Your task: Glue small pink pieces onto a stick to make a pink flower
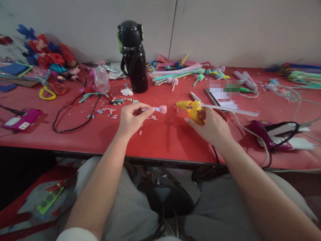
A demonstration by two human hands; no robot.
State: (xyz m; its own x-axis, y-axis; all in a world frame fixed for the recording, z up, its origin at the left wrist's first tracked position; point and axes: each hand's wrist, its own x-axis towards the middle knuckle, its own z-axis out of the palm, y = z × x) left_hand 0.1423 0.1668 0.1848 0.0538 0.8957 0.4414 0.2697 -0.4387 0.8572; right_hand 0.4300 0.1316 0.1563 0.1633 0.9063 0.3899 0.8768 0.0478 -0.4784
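Between thumb and fingers, my left hand (134,117) pinches a small pink and lilac pipe-cleaner piece (162,109), its fuzzy end pointing right. My right hand (213,125) is at the handle of a yellow hot glue gun (192,108), whose nozzle points left toward that piece, a short gap away. A long translucent glue stick (230,109) sticks out of the gun's back. Some of the right fingers are hidden behind the gun and the hand. Small pink cut bits (152,117) lie beneath the left hand.
Behind stand a black bottle (136,63) and a clear plastic bottle (101,80). Pipe cleaners (175,73) lie along the wall. Scissors (47,92) are at left, a phone (222,97) at right. Purple power strips (269,135), (22,118) and cords edge the red table (155,144).
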